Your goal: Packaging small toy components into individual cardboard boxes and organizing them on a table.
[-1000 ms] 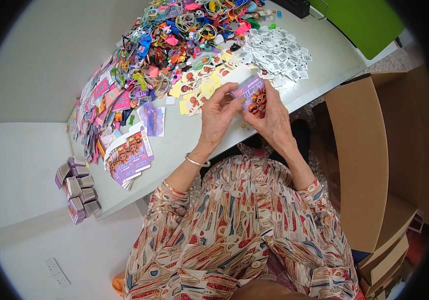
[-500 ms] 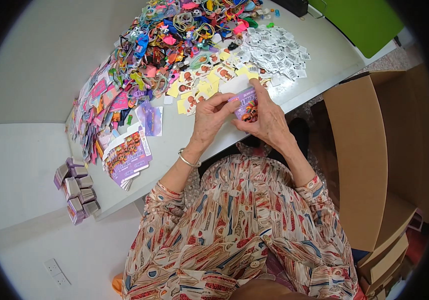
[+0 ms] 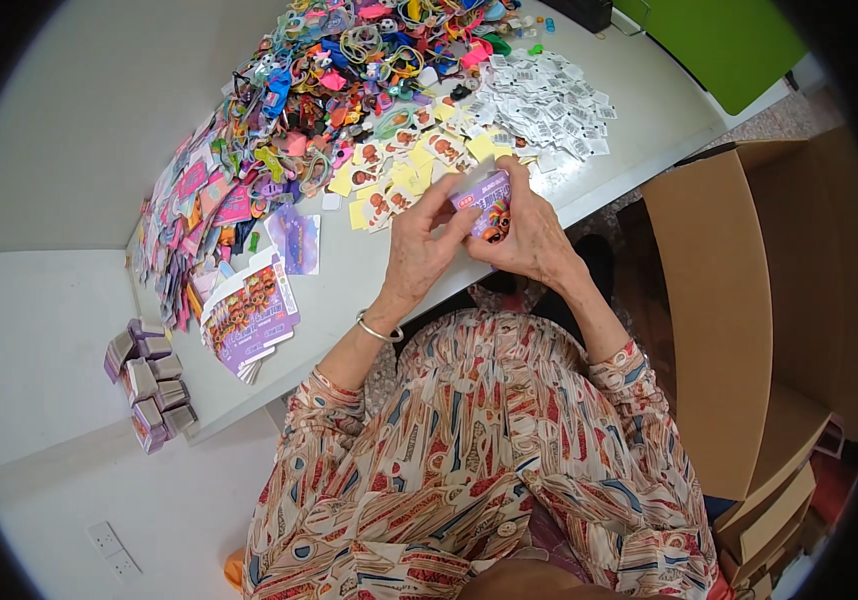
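Note:
A small purple printed carton (image 3: 495,212) is held over the table's front edge, between both hands. My left hand (image 3: 421,245) is closed on its left side, thumb and fingers near the top corner. My right hand (image 3: 537,238) wraps the right side, with a finger reaching over the top edge. At the top a pale flap (image 3: 476,178) shows between the fingers. Whether anything is inside the carton cannot be seen. Just beyond the hands lie small picture cards with yellow papers (image 3: 409,178).
Flat purple cartons (image 3: 254,315) are stacked at the table's left, beside a purple card (image 3: 296,240). A pile of small colourful toys (image 3: 349,70), pink packets (image 3: 194,190) and white labelled slips (image 3: 544,100) cover the far side. Purple boxes (image 3: 152,385) sit left; a large cardboard box (image 3: 714,320) stands right.
The pale flap at the carton's top, upright and white before, now looks lower and folded toward the opening. The fingers have shifted slightly around that top edge.

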A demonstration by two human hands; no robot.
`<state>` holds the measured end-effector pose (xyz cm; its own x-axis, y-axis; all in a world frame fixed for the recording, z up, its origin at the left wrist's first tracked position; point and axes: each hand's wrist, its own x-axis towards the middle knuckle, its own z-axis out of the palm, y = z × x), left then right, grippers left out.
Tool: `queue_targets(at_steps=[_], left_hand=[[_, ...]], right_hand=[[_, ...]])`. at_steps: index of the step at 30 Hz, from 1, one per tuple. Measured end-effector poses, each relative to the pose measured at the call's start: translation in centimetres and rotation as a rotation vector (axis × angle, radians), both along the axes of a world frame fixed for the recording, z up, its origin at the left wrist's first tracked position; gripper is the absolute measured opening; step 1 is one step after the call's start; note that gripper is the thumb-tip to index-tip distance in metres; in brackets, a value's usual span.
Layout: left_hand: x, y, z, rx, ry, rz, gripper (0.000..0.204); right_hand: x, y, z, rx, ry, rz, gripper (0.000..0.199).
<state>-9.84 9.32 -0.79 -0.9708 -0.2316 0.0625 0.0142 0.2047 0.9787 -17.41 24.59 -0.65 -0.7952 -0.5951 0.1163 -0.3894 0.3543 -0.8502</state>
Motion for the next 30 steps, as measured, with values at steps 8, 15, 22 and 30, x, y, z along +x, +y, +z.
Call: queue_targets(at_steps=[8, 15, 22, 30], left_hand=[[-0.7, -1.8, 0.5, 0.299, -0.124, -0.029, 0.029], [-1.3, -1.5, 1.4, 0.305, -0.265, -0.134, 0.030], [-0.8, -1.3, 0.1, 0.182, -0.201, -0.045, 0.026], [0.5, 0.6, 3.0, -0.536, -0.055, -0.075, 0.032]], right_hand=[[0.3, 0.6, -0.8, 0.068, 0.060, 0.079, 0.092], [0.2, 1.0, -1.2, 0.081, 0.195, 0.122, 0.093], [0.6, 1.0, -1.0, 0.066, 0.218, 0.142, 0.093], [0.8, 1.2, -1.2, 0.083, 0.193, 0.149, 0.090]])
